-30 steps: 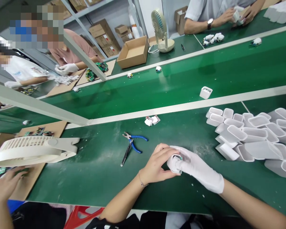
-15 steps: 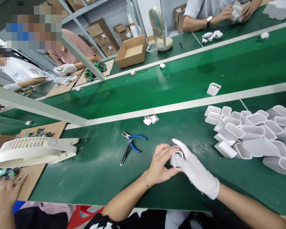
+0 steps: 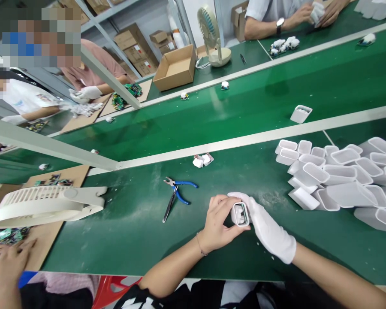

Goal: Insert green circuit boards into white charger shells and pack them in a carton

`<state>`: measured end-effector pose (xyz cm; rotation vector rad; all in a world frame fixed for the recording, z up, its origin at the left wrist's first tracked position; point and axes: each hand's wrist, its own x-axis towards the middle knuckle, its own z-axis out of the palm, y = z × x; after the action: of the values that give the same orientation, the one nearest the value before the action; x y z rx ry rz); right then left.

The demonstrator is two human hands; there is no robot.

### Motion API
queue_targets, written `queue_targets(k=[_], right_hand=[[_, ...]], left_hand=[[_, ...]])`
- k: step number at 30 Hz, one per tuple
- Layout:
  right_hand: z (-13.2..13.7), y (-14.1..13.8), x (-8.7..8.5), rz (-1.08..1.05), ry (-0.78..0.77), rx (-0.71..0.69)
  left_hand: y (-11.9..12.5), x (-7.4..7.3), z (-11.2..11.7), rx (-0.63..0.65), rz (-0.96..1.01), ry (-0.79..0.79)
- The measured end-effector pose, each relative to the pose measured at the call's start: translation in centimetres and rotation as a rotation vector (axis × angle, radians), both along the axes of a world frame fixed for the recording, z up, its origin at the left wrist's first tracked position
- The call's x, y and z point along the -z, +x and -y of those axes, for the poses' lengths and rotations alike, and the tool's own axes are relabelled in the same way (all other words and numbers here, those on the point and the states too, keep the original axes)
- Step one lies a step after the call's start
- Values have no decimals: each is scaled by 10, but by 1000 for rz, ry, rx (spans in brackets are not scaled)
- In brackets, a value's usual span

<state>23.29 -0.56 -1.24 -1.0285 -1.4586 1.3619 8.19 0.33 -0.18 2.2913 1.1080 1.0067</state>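
A white plastic housing (image 3: 241,214) is held low over the green bench, its open end facing me. White parts and something dark show inside it. My left hand (image 3: 217,221), bare, grips the housing from the left, with fingers over the top and the thumb below. On its right side lies my right hand (image 3: 263,225) in a white glove, the fingers curved around behind it and partly hidden. Left of my hands, blue-handled pliers (image 3: 180,189) lie across tweezers (image 3: 170,207). Farther back rests a small white-wrapped part (image 3: 203,160).
Many empty white housings (image 3: 341,171) are grouped at the right. A green conveyor (image 3: 180,124) behind a pale rail carries small assemblies and a filled housing (image 3: 301,113). A fan (image 3: 48,204) lies at left near a co-worker's hand (image 3: 9,257). Other people work across the belt.
My right thumb has moved off the housing's opening to its side, so the inside shows more. Pieces on the conveyor have shifted to the right.
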Motion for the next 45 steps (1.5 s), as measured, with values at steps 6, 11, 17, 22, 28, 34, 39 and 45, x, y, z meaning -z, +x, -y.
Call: queue_targets(k=[6, 11, 17, 22, 28, 34, 39, 45], right_hand=[[1, -2, -11, 130, -136, 39], [8, -6, -11, 208, -3, 89], [6, -3, -6, 195, 49, 60], [1, 6, -5, 29, 9, -2], [-4, 9, -22, 85, -131, -79], [-1, 1, -22, 199, -191, -32], [-4, 4, -23, 199, -258, 17], [-13, 17, -22, -152, -437, -110]], left_hand=[[-1, 3, -1, 17, 18, 13], [-1, 7, 0, 20, -16, 35], [0, 6, -1, 33, -6, 16], [-4, 2, -4, 62, 37, -56], [-7, 3, -6, 92, 51, -83], [-7, 4, -7, 147, -9, -29], [-8, 3, -12, 188, -31, -51], [-12, 3, -14, 189, 86, -157]])
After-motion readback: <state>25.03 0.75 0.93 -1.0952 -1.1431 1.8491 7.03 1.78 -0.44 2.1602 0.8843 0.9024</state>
